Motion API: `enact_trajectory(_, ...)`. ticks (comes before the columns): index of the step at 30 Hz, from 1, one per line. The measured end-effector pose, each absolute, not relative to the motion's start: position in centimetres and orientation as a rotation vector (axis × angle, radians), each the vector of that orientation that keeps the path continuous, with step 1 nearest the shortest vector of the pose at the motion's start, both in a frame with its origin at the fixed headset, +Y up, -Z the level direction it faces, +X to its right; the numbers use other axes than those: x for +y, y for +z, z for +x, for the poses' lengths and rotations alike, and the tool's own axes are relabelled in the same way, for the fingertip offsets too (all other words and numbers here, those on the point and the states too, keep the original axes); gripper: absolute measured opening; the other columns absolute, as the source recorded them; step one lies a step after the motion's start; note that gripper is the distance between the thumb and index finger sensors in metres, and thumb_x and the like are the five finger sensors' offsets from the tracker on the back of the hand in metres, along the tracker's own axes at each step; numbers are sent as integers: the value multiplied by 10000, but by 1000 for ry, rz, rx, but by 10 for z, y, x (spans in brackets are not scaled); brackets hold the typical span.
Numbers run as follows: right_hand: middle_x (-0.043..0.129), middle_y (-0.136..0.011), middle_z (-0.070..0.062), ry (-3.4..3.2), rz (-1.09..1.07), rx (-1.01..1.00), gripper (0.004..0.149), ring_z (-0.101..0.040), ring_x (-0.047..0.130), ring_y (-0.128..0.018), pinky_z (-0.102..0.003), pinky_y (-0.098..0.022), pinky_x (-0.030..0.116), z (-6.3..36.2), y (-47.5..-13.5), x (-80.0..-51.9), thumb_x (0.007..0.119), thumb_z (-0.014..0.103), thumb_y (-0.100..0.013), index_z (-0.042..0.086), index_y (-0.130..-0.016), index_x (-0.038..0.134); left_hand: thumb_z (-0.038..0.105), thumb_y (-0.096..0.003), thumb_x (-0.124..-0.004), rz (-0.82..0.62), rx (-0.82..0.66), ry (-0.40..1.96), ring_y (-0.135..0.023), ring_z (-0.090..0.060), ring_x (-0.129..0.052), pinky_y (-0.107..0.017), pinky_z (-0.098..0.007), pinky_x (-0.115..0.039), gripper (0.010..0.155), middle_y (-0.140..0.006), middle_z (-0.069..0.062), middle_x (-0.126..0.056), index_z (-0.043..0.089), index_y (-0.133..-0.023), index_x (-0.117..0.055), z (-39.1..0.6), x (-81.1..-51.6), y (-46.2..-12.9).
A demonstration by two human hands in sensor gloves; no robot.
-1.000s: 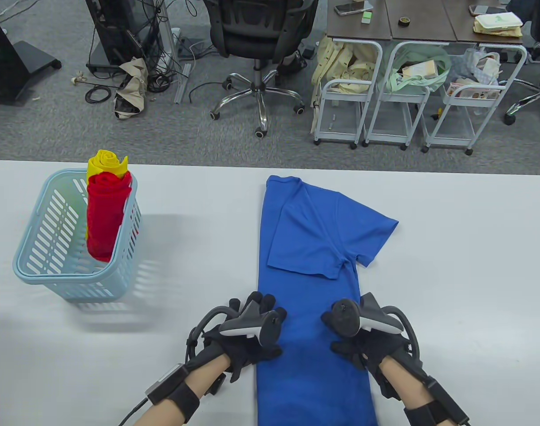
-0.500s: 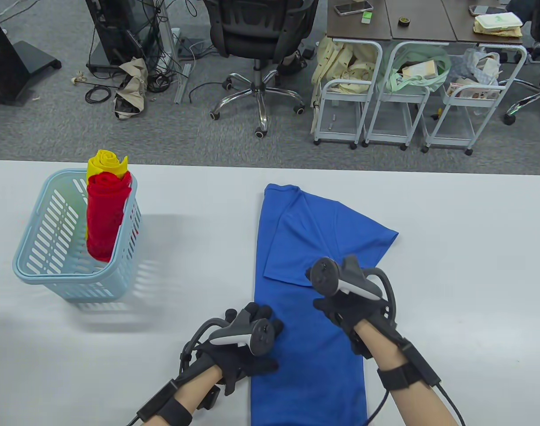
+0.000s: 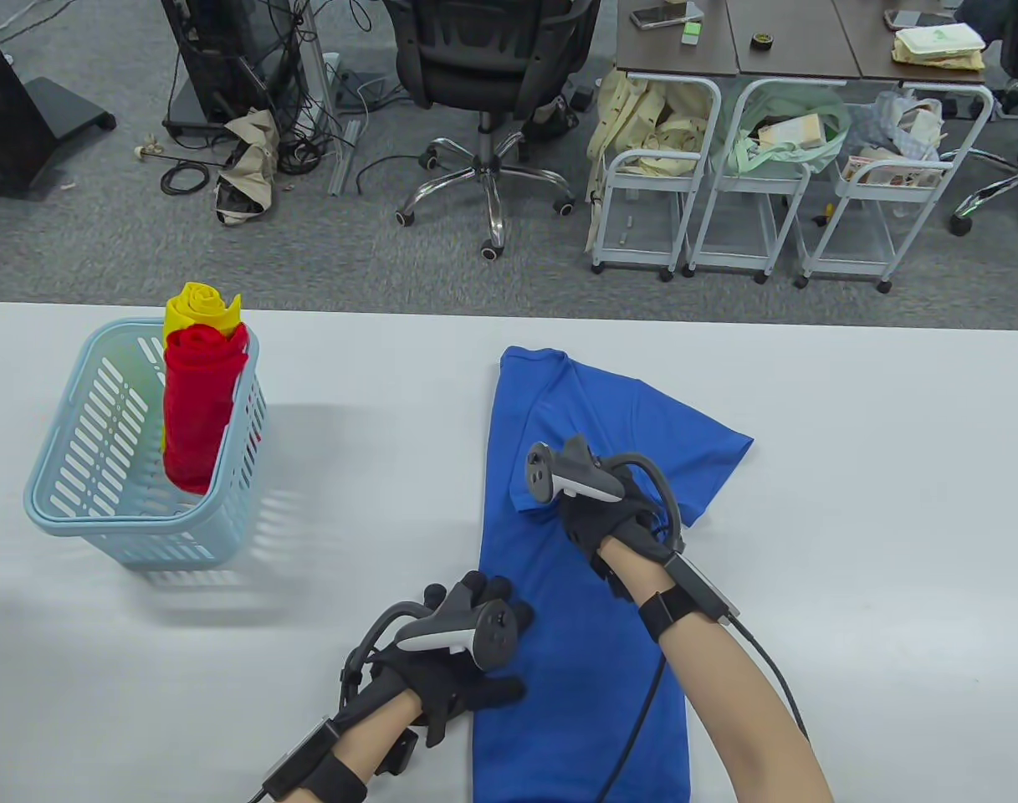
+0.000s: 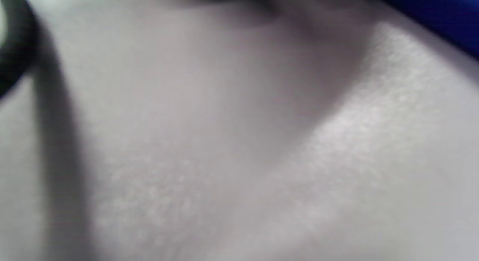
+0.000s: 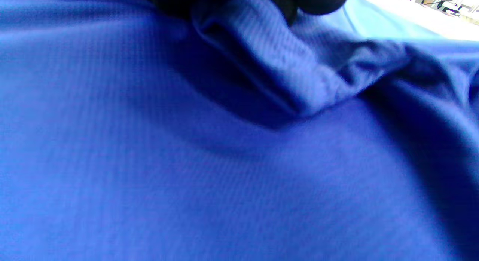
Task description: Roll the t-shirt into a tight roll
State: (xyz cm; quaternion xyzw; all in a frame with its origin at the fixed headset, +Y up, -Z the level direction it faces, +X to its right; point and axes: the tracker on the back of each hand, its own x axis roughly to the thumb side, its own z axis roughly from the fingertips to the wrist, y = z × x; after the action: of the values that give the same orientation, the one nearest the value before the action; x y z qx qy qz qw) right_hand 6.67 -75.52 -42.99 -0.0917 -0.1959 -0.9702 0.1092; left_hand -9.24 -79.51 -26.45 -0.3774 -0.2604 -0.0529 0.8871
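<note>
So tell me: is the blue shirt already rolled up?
No, the blue shirt lies flat on the table, only folded lengthwise.

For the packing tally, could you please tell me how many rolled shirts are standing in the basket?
2: a red roll at the light blue basket's right wall and a yellow roll behind it. Others may sit hidden below the rim.

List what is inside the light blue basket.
The basket holds two rolled shirts standing upright: a red roll in front, a yellow roll behind it. Their lower ends and the basket floor are hidden.
</note>
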Motion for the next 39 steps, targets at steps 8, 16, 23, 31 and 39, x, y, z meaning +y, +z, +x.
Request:
enact_trajectory(8, 694, -941, -31, -3177, 396, -530, 410, -133, 880, -646, -430, -581, 729, 186, -472, -706, 623, 352, -591, 251, -980, 542, 725, -525, -296, -788, -540, -110, -1013, -368, 224, -707, -650, 6, 811, -1084, -46, 313, 351, -1040, 208, -93, -796, -264)
enact_trajectory(16, 456, -1111, -121, -3149, 1023, -661, 586, -263, 747, -858, -496, -668, 614, 293, -460, -734, 553, 429, -602, 189, -1098, 353, 724, -528, -294, -798, -550, -110, -1006, -370, 232, -701, -652, 13, 813, -1077, -48, 321, 346, -1037, 214, -94, -796, -265)
enact_trajectory(23, 458, -1115, -200, -3157, 834, -837, 830, -330, 737, -866, -526, -652, 610, 260, -460, -740, 623, 631, -532, 114, -1129, 369, 723, -529, -293, -808, -544, -108, -998, -369, 241, -696, -650, 20, 811, -1069, -45, 329, 346, -1030, 221, -94, -796, -265)
enact_trajectory(31, 448, -1068, -188, -3035, 944, -817, 779, -310, 694, -836, -549, -674, 550, 233, -471, -757, 738, 464, -538, 115, -1113, 343, 722, -532, -304, -819, -534, -88, -992, -364, 249, -691, -643, 31, 811, -1065, -39, 333, 351, -1030, 219, -95, -796, -264)
enact_trajectory(39, 723, -910, -73, -2987, 987, -646, 573, -161, 929, -626, -432, -576, 756, 227, -471, -758, 769, 332, -542, 169, -1033, 523, 720, -533, -306, -822, -538, -90, -991, -367, 248, -691, -645, 30, 812, -1064, -41, 332, 349, -1029, 218, -94, -796, -265)
